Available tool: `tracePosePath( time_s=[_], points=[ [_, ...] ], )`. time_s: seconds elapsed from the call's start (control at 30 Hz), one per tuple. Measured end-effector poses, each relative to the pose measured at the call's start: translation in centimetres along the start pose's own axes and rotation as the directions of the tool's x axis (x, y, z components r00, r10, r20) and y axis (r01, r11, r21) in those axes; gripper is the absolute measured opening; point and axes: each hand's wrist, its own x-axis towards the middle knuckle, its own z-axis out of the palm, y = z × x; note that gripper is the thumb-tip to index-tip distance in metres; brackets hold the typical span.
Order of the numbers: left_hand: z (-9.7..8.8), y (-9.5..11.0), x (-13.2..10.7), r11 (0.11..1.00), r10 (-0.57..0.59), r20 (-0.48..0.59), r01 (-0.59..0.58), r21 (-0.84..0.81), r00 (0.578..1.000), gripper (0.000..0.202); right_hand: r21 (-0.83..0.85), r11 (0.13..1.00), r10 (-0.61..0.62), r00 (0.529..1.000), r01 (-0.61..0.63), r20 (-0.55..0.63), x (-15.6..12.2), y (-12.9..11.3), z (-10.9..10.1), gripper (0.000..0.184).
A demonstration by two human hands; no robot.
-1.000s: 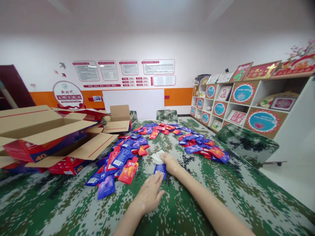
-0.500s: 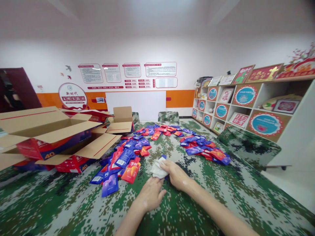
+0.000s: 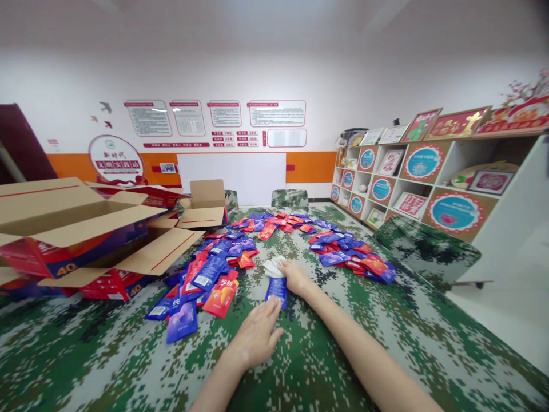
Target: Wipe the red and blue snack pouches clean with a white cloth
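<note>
A blue pouch (image 3: 277,290) lies flat on the camouflage tablecloth (image 3: 300,355) in front of me. My right hand (image 3: 294,277) grips a folded white cloth (image 3: 273,267) and presses it on the far end of the pouch. At the pouch's near end, my left hand (image 3: 259,331) lies flat with its fingers stretched out, the tips touching the edge. To the left is a heap of blue and red pouches (image 3: 209,271). Another heap of pouches (image 3: 354,256) lies to the right.
Opened cardboard boxes (image 3: 98,229) stand along the left side of the table. More pouches (image 3: 283,221) lie in a row across the far end. A camouflage-covered chair (image 3: 424,252) and a white shelf unit (image 3: 454,160) are on the right.
My right hand and the cloth have moved toward the far end of the pouch, so its blue surface shows. My left hand has shifted slightly left. The whole view has turned a little.
</note>
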Motion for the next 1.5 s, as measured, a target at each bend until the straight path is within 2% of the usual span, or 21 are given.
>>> tracePosePath(
  time_s=[0.13, 0.23, 0.3, 0.37, 0.43, 0.53, 0.63, 0.73, 0.83, 0.9, 0.97, 1.07, 1.2, 1.33, 1.5],
  points=[
    [0.2, 0.0, -0.1, 1.0, -0.002, 0.006, 0.002, -0.004, 1.0, 0.057, -0.013, 1.0, 0.009, 1.0, -0.009, 0.003, 1.0, 0.8, 0.1, 0.061],
    [-0.4, 0.2, 0.0, 1.0, -0.022, 0.007, 0.022, -0.017, 1.0, 0.057, -0.024, 1.0, 0.017, 1.0, -0.017, 0.0, -0.4, 1.2, -0.1, 0.063],
    [-1.0, 0.5, 0.4, 0.999, -0.038, -0.003, 0.038, -0.023, 0.999, 0.053, -0.035, 0.998, 0.047, 0.999, -0.048, -0.007, -2.3, 1.9, -0.5, 0.066],
    [-1.7, 0.9, 1.5, 0.997, -0.073, -0.031, 0.072, -0.013, 0.997, 0.04, -0.052, 0.995, 0.082, 0.996, -0.083, -0.027, -4.8, 2.8, -1.2, 0.068],
    [-2.1, 1.4, 3.0, 0.987, -0.157, -0.081, 0.159, 0.021, 0.984, 0.03, -0.066, 0.993, 0.098, 0.994, -0.101, -0.04, -7.5, 3.6, -2.0, 0.071],
    [-1.8, 1.8, 5.5, 0.944, -0.311, -0.134, 0.322, 0.073, 0.941, 0.037, -0.065, 0.991, 0.116, 0.993, -0.117, -0.031, -10.9, 4.3, -3.3, 0.075],
    [-0.6, 1.6, 7.0, 0.911, -0.386, -0.165, 0.403, 0.091, 0.908, 0.036, -0.064, 0.988, 0.136, 0.99, -0.137, -0.018, -13.3, 4.5, -4.4, 0.074],
    [0.7, 0.4, 7.4, 0.918, -0.366, -0.212, 0.389, 0.075, 0.906, 0.023, -0.066, 0.989, 0.132, 0.991, -0.132, -0.016, -15.2, 5.0, -5.3, 0.072],
    [1.2, -0.8, 7.8, 0.956, -0.28, -0.251, 0.293, 0.016, 0.927, 0.029, -0.046, 0.992, 0.118, 0.993, -0.118, -0.017, -16.9, 5.9, -6.0, 0.07],
    [1.2, -1.1, 9.0, 0.974, -0.228, -0.279, 0.219, -0.063, 0.933, 0.033, -0.026, 0.994, 0.108, 0.994, -0.108, -0.02, -18.0, 6.6, -6.5, 0.07],
    [0.9, -0.7, 11.2, 0.974, -0.209, -0.297, 0.171, -0.147, 0.932, 0.035, -0.014, 0.994, 0.103, 0.994, -0.104, -0.029, -19.0, 7.4, -6.8, 0.071],
    [0.3, 1.1, 16.3, 0.968, -0.178, -0.322, 0.107, -0.226, 0.93, 0.035, -0.006, 0.993, 0.117, 0.992, -0.117, -0.042, -20.2, 8.4, -7.0, 0.072],
    [0.2, 4.4, 24.3, 0.965, -0.001, -0.362, -0.093, -0.243, 0.932, 0.042, 0.017, 0.988, 0.153, 0.988, -0.153, -0.026, -21.1, 9.3, -7.2, 0.073],
    [1.7, 7.0, 30.5, 0.951, 0.137, -0.344, -0.22, -0.217, 0.929, 0.052, 0.042, 0.981, 0.19, 0.982, -0.19, -0.005, -21.6, 10.5, -7.4, 0.073],
    [4.4, 9.0, 34.6, 0.923, 0.3, -0.297, -0.355, -0.149, 0.906, 0.06, 0.024, 0.993, 0.113, 0.992, -0.115, 0.051, -22.0, 13.7, -7.2, 0.064]
  ],
)
